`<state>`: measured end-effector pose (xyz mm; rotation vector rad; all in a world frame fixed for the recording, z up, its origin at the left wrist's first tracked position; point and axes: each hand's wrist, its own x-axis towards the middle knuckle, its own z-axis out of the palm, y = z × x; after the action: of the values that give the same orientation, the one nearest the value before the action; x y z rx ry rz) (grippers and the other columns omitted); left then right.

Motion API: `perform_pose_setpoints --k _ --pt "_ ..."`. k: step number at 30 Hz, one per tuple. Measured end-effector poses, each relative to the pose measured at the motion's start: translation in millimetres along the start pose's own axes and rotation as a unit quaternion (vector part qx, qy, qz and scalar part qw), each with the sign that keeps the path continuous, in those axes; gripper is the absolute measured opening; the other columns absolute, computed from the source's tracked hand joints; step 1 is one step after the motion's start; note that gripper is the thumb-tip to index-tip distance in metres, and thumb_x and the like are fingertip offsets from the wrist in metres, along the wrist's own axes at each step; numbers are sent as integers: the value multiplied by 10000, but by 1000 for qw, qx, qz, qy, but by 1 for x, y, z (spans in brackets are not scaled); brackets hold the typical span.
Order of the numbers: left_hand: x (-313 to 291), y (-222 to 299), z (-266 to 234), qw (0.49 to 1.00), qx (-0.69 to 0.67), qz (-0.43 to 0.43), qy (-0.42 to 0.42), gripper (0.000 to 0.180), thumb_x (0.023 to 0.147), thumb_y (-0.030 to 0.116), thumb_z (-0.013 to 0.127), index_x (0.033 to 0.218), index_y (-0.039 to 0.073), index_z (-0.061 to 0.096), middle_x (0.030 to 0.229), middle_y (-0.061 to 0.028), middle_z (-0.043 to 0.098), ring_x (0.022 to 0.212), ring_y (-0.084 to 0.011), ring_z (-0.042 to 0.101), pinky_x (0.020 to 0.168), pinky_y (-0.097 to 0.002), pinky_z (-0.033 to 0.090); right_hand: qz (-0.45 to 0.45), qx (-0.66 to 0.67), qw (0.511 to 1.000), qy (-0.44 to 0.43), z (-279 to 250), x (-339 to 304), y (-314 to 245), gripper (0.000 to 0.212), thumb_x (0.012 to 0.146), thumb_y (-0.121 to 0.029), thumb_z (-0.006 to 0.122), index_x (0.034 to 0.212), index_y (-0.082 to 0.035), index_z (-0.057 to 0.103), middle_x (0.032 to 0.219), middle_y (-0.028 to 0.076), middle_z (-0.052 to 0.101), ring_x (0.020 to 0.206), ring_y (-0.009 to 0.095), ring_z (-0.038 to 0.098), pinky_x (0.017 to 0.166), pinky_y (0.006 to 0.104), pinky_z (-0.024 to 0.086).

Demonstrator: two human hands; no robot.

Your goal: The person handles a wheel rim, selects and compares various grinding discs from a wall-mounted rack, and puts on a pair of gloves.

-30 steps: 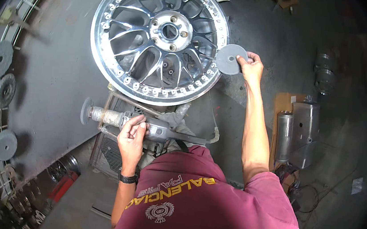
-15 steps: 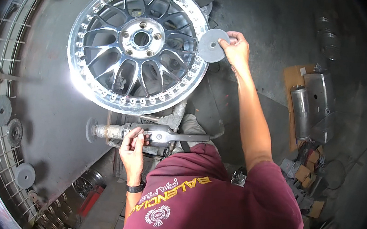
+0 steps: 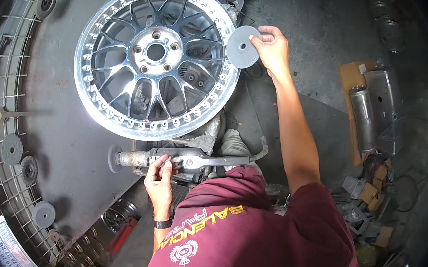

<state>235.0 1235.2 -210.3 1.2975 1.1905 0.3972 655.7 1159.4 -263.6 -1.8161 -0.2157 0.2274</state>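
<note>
A grey round abrasive disc with a small centre hole is pinched at its edge by my right hand, thumb on its face. The disc overlaps the right rim of a polished multi-spoke car wheel. Below the wheel lies an angle-grinder-like power tool, its dark handle pointing right toward my lap and a round grey disc fitted at its left end. In front of the tool's body, my left hand has thumb and fingers pressed together. Whatever lies between those fingertips is too small to make out.
A wire rack on the left carries several discs, including a grey one. Metal wheel parts lie low at left beside a red object. To the right are a metal canister, cardboard and piled boxes.
The view has shifted slightly, so the rack shows more. My right hand still holds the disc beside the wheel, the disc now turned a little. My left hand keeps its pinch by the tool.
</note>
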Motion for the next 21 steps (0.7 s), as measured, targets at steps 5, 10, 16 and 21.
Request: perform_pose_setpoints --k 5,10,16,21 --pt "1 -3 0 999 40 6 -8 275 978 123 640 1206 -32 630 1092 -112 682 924 -185 687 761 -297 578 17 108 994 26 -27 -29 5 406 821 -64 771 1178 32 603 966 161 705 840 184 694 735 306 561" --pt "-4 13 7 925 278 258 -4 184 943 81 666 1095 -23 671 969 -101 691 874 -180 653 803 -322 525 22 207 977 51 -56 -75 12 382 864 -33 740 1198 48 574 1022 167 694 906 176 674 801 296 543" --pt "29 61 20 832 390 395 9 239 873 45 675 1105 -10 658 1049 -178 661 973 -337 627 910 -405 483 69 263 955 116 -81 -103 30 370 885 -30 722 1203 66 560 1089 186 690 983 179 659 877 292 513" --pt "54 72 18 735 502 455 -21 271 884 153 688 1093 -18 663 1074 -167 653 1053 -328 596 1026 -474 409 79 294 944 129 -86 -110 23 366 903 -37 704 1216 71 548 1123 206 683 1026 194 650 885 295 508"
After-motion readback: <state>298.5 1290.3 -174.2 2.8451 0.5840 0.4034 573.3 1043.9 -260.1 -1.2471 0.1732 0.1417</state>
